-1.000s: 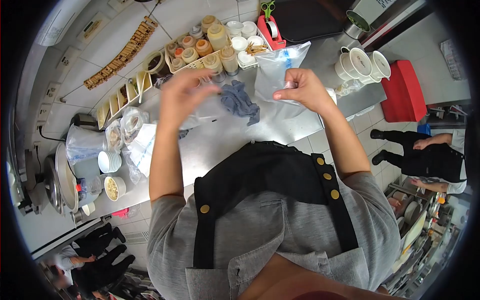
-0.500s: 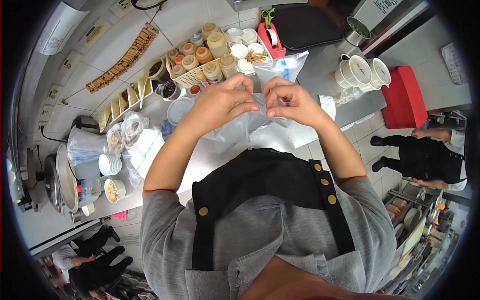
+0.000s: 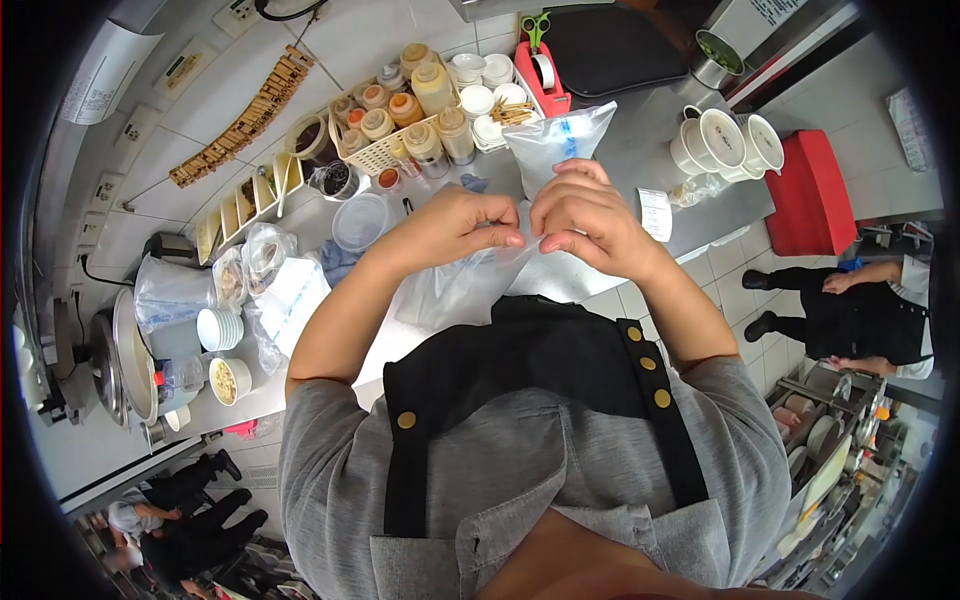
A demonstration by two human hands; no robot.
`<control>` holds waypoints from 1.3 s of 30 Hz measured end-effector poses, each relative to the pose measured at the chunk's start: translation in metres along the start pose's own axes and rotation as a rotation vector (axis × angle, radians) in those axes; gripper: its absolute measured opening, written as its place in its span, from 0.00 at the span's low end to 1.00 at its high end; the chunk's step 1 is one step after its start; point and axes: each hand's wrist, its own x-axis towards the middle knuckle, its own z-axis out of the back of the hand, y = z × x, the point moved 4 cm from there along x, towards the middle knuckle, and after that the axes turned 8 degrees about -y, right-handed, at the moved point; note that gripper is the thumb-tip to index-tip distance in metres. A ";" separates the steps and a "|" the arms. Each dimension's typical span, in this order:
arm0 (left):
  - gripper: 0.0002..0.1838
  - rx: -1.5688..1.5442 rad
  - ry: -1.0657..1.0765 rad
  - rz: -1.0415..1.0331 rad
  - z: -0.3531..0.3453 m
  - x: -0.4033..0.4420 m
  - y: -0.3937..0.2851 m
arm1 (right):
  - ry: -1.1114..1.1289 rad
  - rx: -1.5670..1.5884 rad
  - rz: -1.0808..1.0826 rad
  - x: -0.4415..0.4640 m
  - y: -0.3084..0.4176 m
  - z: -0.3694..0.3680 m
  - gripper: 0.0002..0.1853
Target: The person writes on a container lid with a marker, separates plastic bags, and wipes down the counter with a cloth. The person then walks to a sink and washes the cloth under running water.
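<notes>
A clear plastic bag (image 3: 455, 290) hangs below my hands over the steel counter, its upper edge pinched between my fingers. My left hand (image 3: 470, 228) grips it with thumb against forefinger. Close beside it, my right hand (image 3: 590, 218) is curled, thumb and fingers pressed on the same bag. Just beyond my right hand stands another clear bag with blue print (image 3: 560, 140). A round translucent lid (image 3: 360, 222) lies to the left of my left hand, near a crumpled blue cloth (image 3: 338, 262).
Sauce bottles fill a white basket (image 3: 385, 152) at the back, with a red tape dispenser (image 3: 545, 75) to its right. White cups (image 3: 718, 140) and a paper slip (image 3: 655, 215) sit on the right. Bowls (image 3: 220, 328) stand left. A person (image 3: 865, 310) is at far right.
My hands have lowered slightly toward me and the right fingers have curled over. The held bag has swung left and down, uncovering more of the blue-printed bag behind.
</notes>
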 end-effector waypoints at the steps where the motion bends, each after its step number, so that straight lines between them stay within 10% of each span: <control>1: 0.10 0.004 0.021 0.000 -0.001 0.000 0.001 | 0.048 0.050 -0.089 -0.003 -0.004 -0.004 0.11; 7: 0.12 -0.192 -0.072 -0.333 0.008 0.003 -0.003 | 0.157 0.717 -0.682 -0.019 -0.023 -0.016 0.13; 11: 0.10 -0.692 -0.082 -0.259 0.004 0.000 0.004 | 0.366 0.513 -0.568 -0.031 -0.041 -0.021 0.14; 14: 0.11 -0.846 0.099 0.022 -0.006 -0.005 0.025 | -0.052 0.782 -0.391 -0.023 -0.047 -0.006 0.17; 21: 0.22 -0.409 0.243 -0.099 -0.022 0.017 0.017 | -0.155 1.103 -0.498 -0.022 -0.073 0.033 0.18; 24: 0.33 -1.126 -0.015 -0.224 -0.008 0.034 0.026 | -0.307 1.559 -0.337 -0.009 -0.077 0.043 0.13; 27: 0.41 -1.687 -0.072 -0.100 -0.020 0.061 0.027 | -0.523 1.335 -0.447 -0.019 -0.110 0.046 0.14; 34: 0.16 -1.792 0.197 0.087 -0.096 0.099 0.198 | -0.443 1.583 -0.982 -0.127 -0.234 -0.039 0.21; 39: 0.06 -1.266 -0.231 0.396 -0.110 0.092 0.238 | -0.524 1.556 -0.988 -0.159 -0.245 -0.064 0.16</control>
